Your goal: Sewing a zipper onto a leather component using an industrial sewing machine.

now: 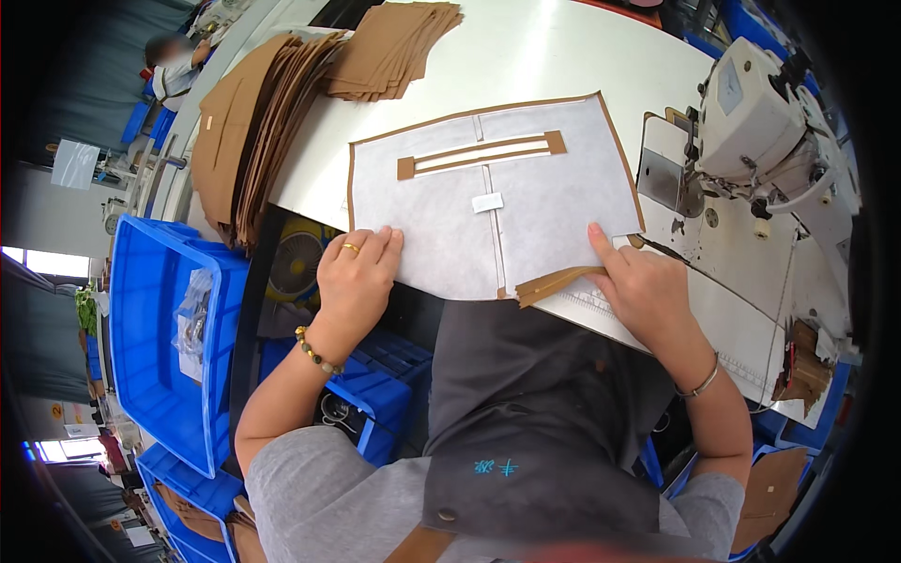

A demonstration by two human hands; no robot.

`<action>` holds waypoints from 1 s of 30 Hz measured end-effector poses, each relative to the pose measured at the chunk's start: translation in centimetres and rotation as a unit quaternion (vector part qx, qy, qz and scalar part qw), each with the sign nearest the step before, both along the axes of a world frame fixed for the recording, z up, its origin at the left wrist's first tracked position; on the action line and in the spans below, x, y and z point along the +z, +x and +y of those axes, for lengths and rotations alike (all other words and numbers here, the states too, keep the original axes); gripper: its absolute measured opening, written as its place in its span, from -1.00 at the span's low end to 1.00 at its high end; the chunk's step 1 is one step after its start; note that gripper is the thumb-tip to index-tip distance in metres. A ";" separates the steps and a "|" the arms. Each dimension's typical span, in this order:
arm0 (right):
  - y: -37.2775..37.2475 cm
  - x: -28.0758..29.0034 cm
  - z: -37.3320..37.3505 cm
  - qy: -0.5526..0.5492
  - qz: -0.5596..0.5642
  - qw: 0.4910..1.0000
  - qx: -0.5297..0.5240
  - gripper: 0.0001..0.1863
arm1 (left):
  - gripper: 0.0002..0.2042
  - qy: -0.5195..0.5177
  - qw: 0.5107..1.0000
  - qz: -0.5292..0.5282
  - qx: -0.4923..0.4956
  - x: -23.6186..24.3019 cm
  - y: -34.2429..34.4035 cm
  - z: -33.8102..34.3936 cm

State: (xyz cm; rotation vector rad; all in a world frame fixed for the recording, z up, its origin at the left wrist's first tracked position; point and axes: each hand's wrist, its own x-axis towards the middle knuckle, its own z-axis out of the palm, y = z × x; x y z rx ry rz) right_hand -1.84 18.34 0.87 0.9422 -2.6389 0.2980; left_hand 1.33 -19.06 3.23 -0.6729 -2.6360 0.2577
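Observation:
A light grey-white backed fabric panel with brown edges lies flat on the white table in front of me. Near its far side runs a long slot framed by brown strips, and a small white label sits at its middle seam. My left hand pinches the panel's near left edge, fingers on top. In my right hand, a folded brown strip that looks like a zipper is held between closed fingers, while the index finger presses the panel's near right corner.
A white sewing machine stands at the right. Stacked brown fabric pieces drape over the table's left side, with another brown stack at the far edge. Blue bins stand at lower left. A ruler strip lines the table's near edge.

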 end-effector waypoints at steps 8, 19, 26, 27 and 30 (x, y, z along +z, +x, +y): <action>-0.1 -0.1 -0.1 -0.016 -0.004 1.000 -0.002 -0.35 | -0.61 -0.082 0.991 -0.058 0.087 2.4 -0.3 -1.8; -0.3 0.3 0.4 -0.055 -0.053 0.997 0.033 -0.34 | -0.50 0.219 0.932 -0.137 0.256 3.1 -11.5 -3.8; -0.5 0.4 0.5 -0.040 -0.068 0.996 0.032 -0.36 | -0.28 0.269 0.952 -0.131 0.056 0.0 -15.2 0.4; -0.5 0.3 0.5 -0.042 -0.063 0.997 0.034 -0.36 | -0.30 0.199 0.972 -0.126 0.019 -0.1 -14.7 1.3; -0.4 0.1 0.4 -0.046 -0.056 0.997 0.036 -0.34 | -0.40 0.037 0.996 -0.062 0.049 -0.2 -13.3 3.1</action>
